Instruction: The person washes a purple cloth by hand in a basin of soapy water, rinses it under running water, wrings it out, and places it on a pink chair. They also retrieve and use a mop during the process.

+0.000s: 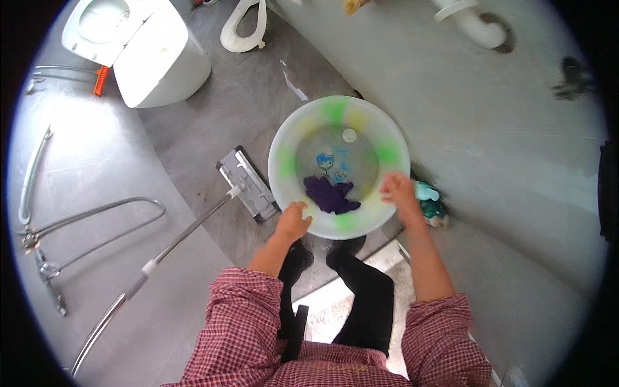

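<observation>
A round whitish tub (287,193) with green and yellow patches on its wall stands on the floor before my feet. A blue cartoon figure shows on its bottom, and a dark purple cloth (331,195) lies crumpled in its near part. My left hand (293,222) is at the near left rim, thumb and fingers apart. At the right rim my right hand (398,192) reaches over the edge, fingers loosely bent, apart and a little blurred. Neither hand touches the cloth. Whether either hand presses on the rim is hard to see.
Left of the tub lies a flat mop head (248,184) with a long metal pole. A white toilet (164,64) and a loose toilet seat (245,29) are farther off. A shower hose (103,209) hangs at the left. Green and teal items (431,200) sit right of the tub, by the wall.
</observation>
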{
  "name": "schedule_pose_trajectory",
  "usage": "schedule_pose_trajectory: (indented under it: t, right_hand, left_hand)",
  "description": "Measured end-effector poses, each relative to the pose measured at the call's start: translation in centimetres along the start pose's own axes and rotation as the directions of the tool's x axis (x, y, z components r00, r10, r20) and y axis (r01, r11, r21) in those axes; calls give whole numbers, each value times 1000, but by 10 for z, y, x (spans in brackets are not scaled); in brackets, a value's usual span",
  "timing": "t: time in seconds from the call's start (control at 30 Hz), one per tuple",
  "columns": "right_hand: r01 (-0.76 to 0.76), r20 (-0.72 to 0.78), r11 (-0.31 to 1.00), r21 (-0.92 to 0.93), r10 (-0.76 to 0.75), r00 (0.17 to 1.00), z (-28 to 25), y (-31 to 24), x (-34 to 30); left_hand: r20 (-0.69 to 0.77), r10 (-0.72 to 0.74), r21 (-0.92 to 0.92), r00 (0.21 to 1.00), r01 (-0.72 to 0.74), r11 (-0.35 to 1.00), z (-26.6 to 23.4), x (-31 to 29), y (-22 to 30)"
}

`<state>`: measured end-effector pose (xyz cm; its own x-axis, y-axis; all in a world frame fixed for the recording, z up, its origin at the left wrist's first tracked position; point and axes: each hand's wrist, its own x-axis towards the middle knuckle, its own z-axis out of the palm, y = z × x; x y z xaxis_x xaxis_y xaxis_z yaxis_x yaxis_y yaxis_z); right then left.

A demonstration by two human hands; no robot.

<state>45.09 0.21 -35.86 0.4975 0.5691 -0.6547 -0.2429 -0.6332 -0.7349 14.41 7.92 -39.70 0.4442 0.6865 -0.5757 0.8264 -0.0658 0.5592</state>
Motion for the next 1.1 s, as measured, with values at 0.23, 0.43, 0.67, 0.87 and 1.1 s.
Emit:
schedule_pose_trajectory:
  t: [0.23, 0.43, 0.67, 0.87, 1.1]
  right_hand:
    - [-212, -88, 695, -687, 210, 974, 110, 300, 129]
    - [-29, 239, 655, -755, 317, 918, 165, 306, 197]
    - [-32, -289, 890, -454, -114, 950, 85, 262, 274]
    - [218, 161, 960, -175, -190, 968, 204, 236, 245]
    - [664, 149, 605, -439, -679, 718, 254, 195, 144]
  left_hand:
    - [18, 102, 198, 995, -104, 975, 139, 133, -75]
    - [-6, -17, 355, 1000, 18, 935, 197, 217, -130]
    - [4, -300, -693, 954, 219, 687, 153, 263, -148]
    - [457, -78, -889, 886, 453, -64, 151, 261, -136]
    - [266, 425, -883, 865, 396, -253, 151, 278, -148]
